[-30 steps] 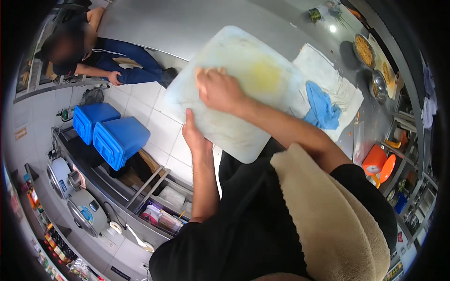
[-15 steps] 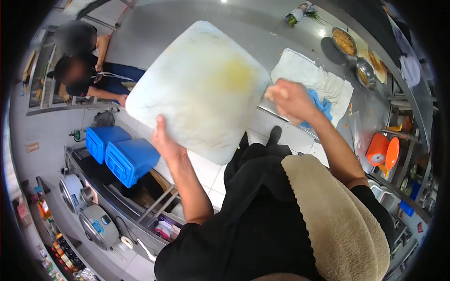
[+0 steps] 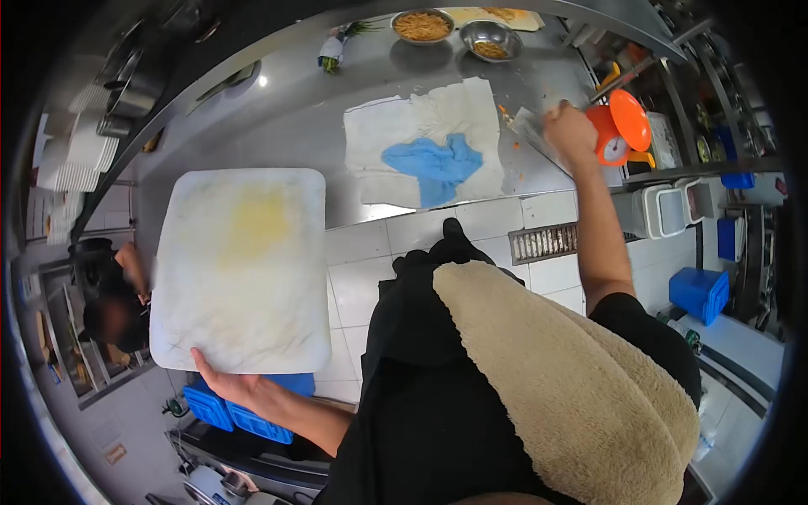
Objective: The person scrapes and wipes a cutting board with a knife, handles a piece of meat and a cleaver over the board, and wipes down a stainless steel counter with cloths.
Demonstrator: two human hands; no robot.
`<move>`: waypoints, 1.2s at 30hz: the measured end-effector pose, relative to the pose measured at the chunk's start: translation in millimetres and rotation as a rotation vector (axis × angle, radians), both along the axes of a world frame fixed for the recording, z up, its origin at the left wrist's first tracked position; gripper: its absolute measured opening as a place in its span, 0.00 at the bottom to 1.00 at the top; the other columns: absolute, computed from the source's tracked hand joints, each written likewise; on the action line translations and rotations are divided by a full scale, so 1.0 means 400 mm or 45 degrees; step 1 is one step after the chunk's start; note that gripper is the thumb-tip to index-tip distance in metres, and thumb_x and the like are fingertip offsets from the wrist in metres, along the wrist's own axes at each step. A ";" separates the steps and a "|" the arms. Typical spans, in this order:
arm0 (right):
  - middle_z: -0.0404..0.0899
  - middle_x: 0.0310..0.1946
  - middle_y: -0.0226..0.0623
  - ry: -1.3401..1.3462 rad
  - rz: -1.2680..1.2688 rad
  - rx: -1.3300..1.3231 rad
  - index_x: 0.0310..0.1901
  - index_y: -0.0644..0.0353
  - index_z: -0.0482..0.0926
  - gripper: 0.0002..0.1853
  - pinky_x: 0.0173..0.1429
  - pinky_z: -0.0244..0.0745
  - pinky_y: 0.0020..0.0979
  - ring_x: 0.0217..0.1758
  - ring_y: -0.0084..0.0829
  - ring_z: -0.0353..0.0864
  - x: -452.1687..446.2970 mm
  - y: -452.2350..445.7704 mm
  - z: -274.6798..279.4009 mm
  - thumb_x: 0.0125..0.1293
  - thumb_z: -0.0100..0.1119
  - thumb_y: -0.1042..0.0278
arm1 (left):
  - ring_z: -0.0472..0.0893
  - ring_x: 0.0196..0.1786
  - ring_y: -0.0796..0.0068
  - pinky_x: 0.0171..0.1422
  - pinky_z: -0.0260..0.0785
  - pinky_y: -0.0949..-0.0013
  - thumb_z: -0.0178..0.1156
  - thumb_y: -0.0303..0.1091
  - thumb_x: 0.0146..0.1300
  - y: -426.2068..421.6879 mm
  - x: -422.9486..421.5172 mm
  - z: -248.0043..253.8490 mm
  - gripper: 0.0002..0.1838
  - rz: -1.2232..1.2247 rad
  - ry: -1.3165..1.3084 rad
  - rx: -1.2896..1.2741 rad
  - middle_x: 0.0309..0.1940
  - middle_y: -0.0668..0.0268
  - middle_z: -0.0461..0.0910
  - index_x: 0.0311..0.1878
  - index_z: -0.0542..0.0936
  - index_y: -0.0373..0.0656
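Observation:
A white cutting board (image 3: 244,324) with a yellow stain is held up on the left side. My left hand (image 3: 227,383) grips its bottom edge, thumb on the face and the other fingers hidden behind. Over the right end of the steel table, my right hand (image 3: 571,130) is curled closed. Right beside that hand lies a flat, shiny, blade-like piece (image 3: 539,141); whether my fingers hold it is unclear. The orange scale (image 3: 613,145) is just right of this hand. A blue cloth (image 3: 433,164) rests on a spread white towel (image 3: 374,126) between my hands.
Bowls of shredded food, one fuller (image 3: 422,27) and one metal (image 3: 491,44), stand at the back of the steel table (image 3: 295,118). A wrapped bunch of greens (image 3: 332,52) lies near them. Another person (image 3: 114,286) is at the far left. Blue bins (image 3: 210,404) sit below the board.
My view has turned right. The cutting board has swung to the left and straightened in my left hand. My right hand has moved away from the board to the table's right end.

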State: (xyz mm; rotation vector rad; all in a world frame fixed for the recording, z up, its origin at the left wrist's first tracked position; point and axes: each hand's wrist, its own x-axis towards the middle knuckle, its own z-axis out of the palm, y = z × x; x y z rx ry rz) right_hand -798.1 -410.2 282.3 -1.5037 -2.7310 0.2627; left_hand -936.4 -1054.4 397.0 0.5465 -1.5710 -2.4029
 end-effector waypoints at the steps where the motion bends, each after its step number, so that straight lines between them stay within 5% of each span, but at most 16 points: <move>1: 0.87 0.47 0.53 -0.045 0.017 0.027 0.53 0.62 0.82 0.23 0.57 0.81 0.51 0.53 0.54 0.86 0.047 0.034 0.003 0.75 0.47 0.50 | 0.76 0.69 0.50 0.71 0.73 0.46 0.64 0.44 0.71 0.005 -0.005 -0.005 0.34 -0.010 0.010 -0.011 0.70 0.52 0.74 0.75 0.69 0.37; 8: 0.85 0.52 0.52 -0.087 0.128 0.099 0.57 0.61 0.79 0.22 0.59 0.79 0.52 0.56 0.51 0.85 0.127 0.239 -0.124 0.74 0.50 0.52 | 0.78 0.68 0.50 0.70 0.75 0.44 0.66 0.44 0.70 0.056 -0.093 -0.076 0.34 -0.050 -0.055 -0.086 0.69 0.52 0.76 0.74 0.70 0.38; 14: 0.82 0.57 0.53 0.071 0.439 0.544 0.62 0.59 0.77 0.24 0.64 0.77 0.51 0.60 0.52 0.83 0.113 0.321 -0.222 0.74 0.52 0.50 | 0.78 0.68 0.49 0.69 0.75 0.42 0.65 0.46 0.69 0.086 -0.151 -0.130 0.35 -0.029 -0.086 -0.087 0.69 0.52 0.76 0.73 0.70 0.38; 16: 0.77 0.62 0.55 0.006 0.321 0.136 0.70 0.56 0.71 0.29 0.62 0.78 0.54 0.64 0.57 0.79 0.211 0.378 -0.359 0.73 0.57 0.50 | 0.77 0.68 0.49 0.69 0.74 0.41 0.65 0.46 0.69 0.107 -0.153 -0.141 0.34 -0.032 -0.091 -0.050 0.68 0.52 0.76 0.73 0.71 0.38; 18: 0.78 0.58 0.58 -0.181 0.393 -0.079 0.73 0.62 0.66 0.33 0.62 0.77 0.55 0.59 0.60 0.81 0.307 0.223 -0.241 0.72 0.58 0.55 | 0.77 0.68 0.49 0.70 0.74 0.41 0.65 0.46 0.69 0.135 -0.147 -0.149 0.34 -0.002 -0.085 -0.020 0.68 0.52 0.76 0.73 0.71 0.38; 21: 0.79 0.55 0.56 -0.154 0.284 -0.197 0.81 0.59 0.51 0.44 0.60 0.78 0.53 0.58 0.60 0.81 0.475 0.187 -0.366 0.67 0.62 0.68 | 0.77 0.68 0.49 0.71 0.73 0.41 0.64 0.45 0.69 0.160 -0.149 -0.163 0.33 0.017 -0.064 0.034 0.68 0.52 0.76 0.73 0.71 0.38; 25: 0.79 0.56 0.52 -0.122 0.472 -0.049 0.83 0.50 0.48 0.49 0.60 0.79 0.51 0.56 0.56 0.82 0.463 0.164 -0.379 0.62 0.62 0.76 | 0.76 0.69 0.48 0.71 0.73 0.42 0.63 0.42 0.70 0.202 -0.155 -0.174 0.33 -0.018 -0.090 0.076 0.69 0.52 0.75 0.74 0.69 0.39; 31: 0.82 0.59 0.56 -0.153 0.287 -0.703 0.84 0.45 0.47 0.46 0.60 0.78 0.51 0.57 0.58 0.83 0.391 0.109 -0.244 0.65 0.53 0.78 | 0.72 0.74 0.49 0.77 0.66 0.39 0.58 0.37 0.69 0.209 -0.178 -0.233 0.33 -0.123 -0.143 0.178 0.72 0.53 0.71 0.76 0.65 0.40; 36: 0.79 0.64 0.55 0.173 0.313 -0.495 0.83 0.41 0.53 0.37 0.66 0.76 0.47 0.65 0.57 0.80 0.423 0.030 -0.241 0.76 0.54 0.69 | 0.70 0.75 0.49 0.79 0.61 0.38 0.59 0.34 0.66 0.195 -0.194 -0.252 0.33 -0.132 -0.167 0.299 0.72 0.53 0.72 0.74 0.67 0.39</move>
